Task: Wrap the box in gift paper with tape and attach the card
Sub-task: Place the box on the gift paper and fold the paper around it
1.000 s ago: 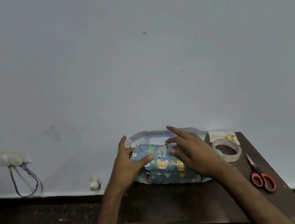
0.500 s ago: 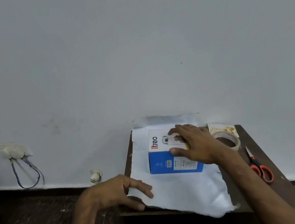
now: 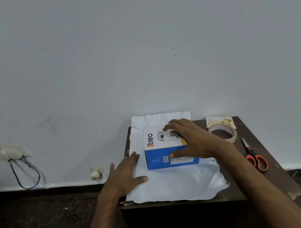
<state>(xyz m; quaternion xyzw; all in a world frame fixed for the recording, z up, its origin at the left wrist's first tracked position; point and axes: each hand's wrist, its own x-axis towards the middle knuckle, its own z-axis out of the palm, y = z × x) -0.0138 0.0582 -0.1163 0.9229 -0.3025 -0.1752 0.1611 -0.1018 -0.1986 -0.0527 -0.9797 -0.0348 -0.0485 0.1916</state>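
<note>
A white and blue box (image 3: 155, 153) printed "treo" sits on the gift paper (image 3: 178, 185), which lies spread out with its white side up on the small dark table (image 3: 267, 179). My right hand (image 3: 192, 140) holds the box, fingers over its top and thumb on the blue front face. My left hand (image 3: 125, 173) lies flat on the paper's left part, just beside the box. A roll of clear tape (image 3: 223, 133) lies to the right of the box. The card (image 3: 219, 120) with gold print lies behind the tape by the wall.
Red-handled scissors (image 3: 256, 157) lie on the table's right side. The paper's front edge overhangs the table front. A wall socket with a looping cable (image 3: 11, 151) and a small white fitting (image 3: 95, 172) are on the wall to the left. The floor is dark.
The patterned paper, folded over the box a second ago, now lies open. My left hand moved from the paper's front left corner up beside the box. My right hand stays on the box.
</note>
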